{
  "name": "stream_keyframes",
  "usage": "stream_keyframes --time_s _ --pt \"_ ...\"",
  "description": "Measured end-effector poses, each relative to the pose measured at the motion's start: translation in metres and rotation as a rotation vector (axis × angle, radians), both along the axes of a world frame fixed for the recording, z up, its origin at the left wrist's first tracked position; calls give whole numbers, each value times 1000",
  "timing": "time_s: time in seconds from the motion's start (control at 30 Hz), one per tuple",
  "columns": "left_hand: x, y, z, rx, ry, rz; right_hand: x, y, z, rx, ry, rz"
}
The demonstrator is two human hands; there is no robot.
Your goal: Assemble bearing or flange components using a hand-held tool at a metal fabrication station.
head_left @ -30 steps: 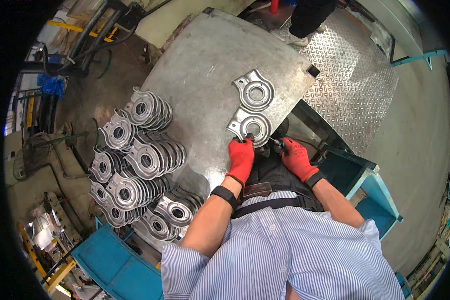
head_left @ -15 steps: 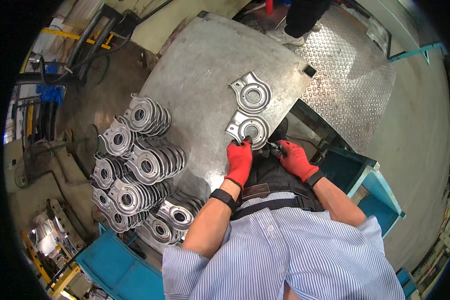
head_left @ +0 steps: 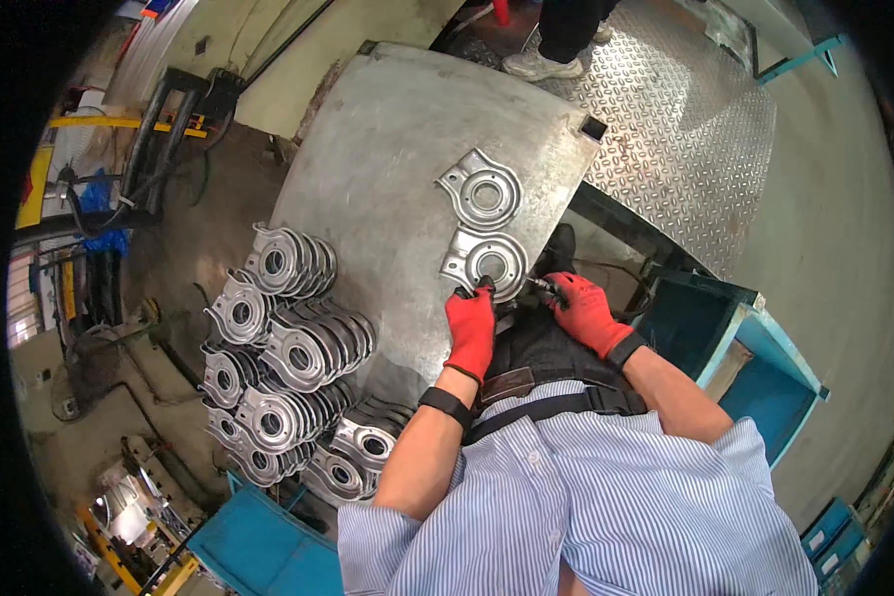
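A stamped metal plate (head_left: 460, 263) with a large round hole lies at the right edge of the metal table (head_left: 387, 159), closest to me. My left hand (head_left: 470, 330), in a red glove with dark fingertips, is closed on its near rim beside the hole. In my right hand (head_left: 584, 316), also red-gloved, is a slim tool (head_left: 543, 286) with a metal tip; the fingers hide most of it, so its kind is unclear. That tip points at the plate's right rim, and I cannot tell whether it touches. Just beyond lies a second matching plate (head_left: 455, 180).
Stacked rows of similar plates (head_left: 298, 343) fill the table's left side. Blue metal bins (head_left: 258, 541) stand at lower left and a blue metal frame (head_left: 765, 368) on my right. Another person's shoe (head_left: 543, 67) rests by the tread-plate floor (head_left: 685, 129) at the back.
The whole view has shifted and turned slightly. Both hands stay at the near plate, with the tool tip still by its right rim. The plates keep their places on the table.
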State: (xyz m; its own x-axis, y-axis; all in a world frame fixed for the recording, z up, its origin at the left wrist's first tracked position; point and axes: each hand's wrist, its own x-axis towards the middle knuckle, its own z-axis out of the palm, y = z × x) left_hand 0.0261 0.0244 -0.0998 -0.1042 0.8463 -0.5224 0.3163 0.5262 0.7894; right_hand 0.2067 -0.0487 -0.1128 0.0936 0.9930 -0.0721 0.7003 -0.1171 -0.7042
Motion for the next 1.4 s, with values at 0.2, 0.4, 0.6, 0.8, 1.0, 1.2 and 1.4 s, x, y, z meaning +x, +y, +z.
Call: stream_keyframes --time_s 0.2,0.4,0.6,0.8,1.0,1.2,1.4 --pt "0 0 -5 -26 -19 28 1 -1 -2 -93 -24 45" --pt "-4 -3 -20 35 -46 65 3 1 1 -86 -57 67" --pt "4 -4 -2 28 17 41 3 0 3 -121 -75 66" --pt "0 -5 -24 60 17 102 2 -4 4 -88 -99 91" --pt "6 -9 -28 199 243 2 9 -5 -14 4 -75 86" --pt "14 -6 9 198 135 48 15 2 -13 -129 -81 80" --pt "-28 -16 67 120 216 34 28 -1 -22 -7 221 -44"
